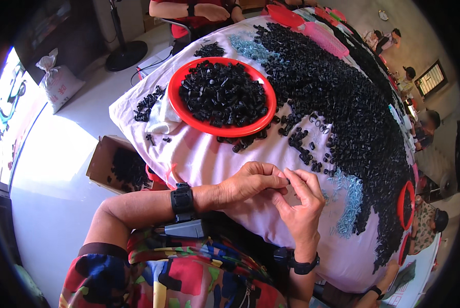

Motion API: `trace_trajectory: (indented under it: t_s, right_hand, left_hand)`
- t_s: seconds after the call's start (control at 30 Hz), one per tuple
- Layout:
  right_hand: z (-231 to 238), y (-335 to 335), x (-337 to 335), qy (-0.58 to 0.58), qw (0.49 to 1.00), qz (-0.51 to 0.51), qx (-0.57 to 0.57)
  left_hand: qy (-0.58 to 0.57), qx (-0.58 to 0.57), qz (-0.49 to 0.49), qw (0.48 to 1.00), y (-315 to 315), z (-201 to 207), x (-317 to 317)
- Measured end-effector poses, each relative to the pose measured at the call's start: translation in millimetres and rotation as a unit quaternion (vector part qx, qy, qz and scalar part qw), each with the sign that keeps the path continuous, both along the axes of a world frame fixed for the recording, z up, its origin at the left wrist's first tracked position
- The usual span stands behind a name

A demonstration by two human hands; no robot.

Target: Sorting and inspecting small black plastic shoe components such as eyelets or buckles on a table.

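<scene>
My left hand and my right hand meet above the near edge of the cloth-covered table, thumbs and fingers pinched close together. A small dark bit shows between the fingertips, too covered to make out. Beyond them lies a large heap of small black plastic parts, with some loose rings and short cylinders at its near edge. Beside my right hand is a pile of thin light-blue pieces. A red round basin full of black parts stands farther off to the left.
The pale pink cloth covers the table. A cardboard box with black parts sits at lower left. A stand base and a white sack are on the floor. Other people sit around the table; a pink basket lies far off.
</scene>
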State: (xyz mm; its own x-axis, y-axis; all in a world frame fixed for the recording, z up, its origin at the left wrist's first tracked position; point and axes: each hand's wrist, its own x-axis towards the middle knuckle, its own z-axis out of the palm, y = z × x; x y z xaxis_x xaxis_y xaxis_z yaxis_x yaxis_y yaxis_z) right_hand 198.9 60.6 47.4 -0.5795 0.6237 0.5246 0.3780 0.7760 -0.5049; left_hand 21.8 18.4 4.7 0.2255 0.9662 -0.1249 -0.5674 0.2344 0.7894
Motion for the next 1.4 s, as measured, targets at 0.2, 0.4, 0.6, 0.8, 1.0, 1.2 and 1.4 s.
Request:
trace_trajectory:
  t_s: [0.2,0.4,0.6,0.8,1.0,1.2,1.4]
  right_hand:
    - [-3,2,2,-0.005,1.000,0.005,0.005]
    - [1,5,4,-0.020,0.999,0.008,0.046]
    - [-1,6,5,-0.022,0.999,0.030,0.040]
    - [-1,7,6,-0.011,0.997,0.034,0.063]
    - [1,3,1,0.012,1.000,0.019,0.021]
    - [3,6,4,-0.020,0.997,0.031,0.072]
    - [1,8,4,-0.003,0.998,0.030,0.048]
  left_hand:
    - [-0.007,-0.044,-0.016,0.999,-3,7,2]
    - [-0.053,0.022,-0.061,0.996,-5,-9,4]
    - [0.002,-0.005,-0.062,0.998,-7,-1,5]
    - [-0.069,-0.031,-0.068,0.995,-9,8,5]
    - [-0.066,-0.054,-0.083,0.993,-7,11,-5]
    - [0.004,-0.044,-0.059,0.997,-2,1,-7]
    - [0.034,-0.022,-0.022,0.999,-3,5,-6]
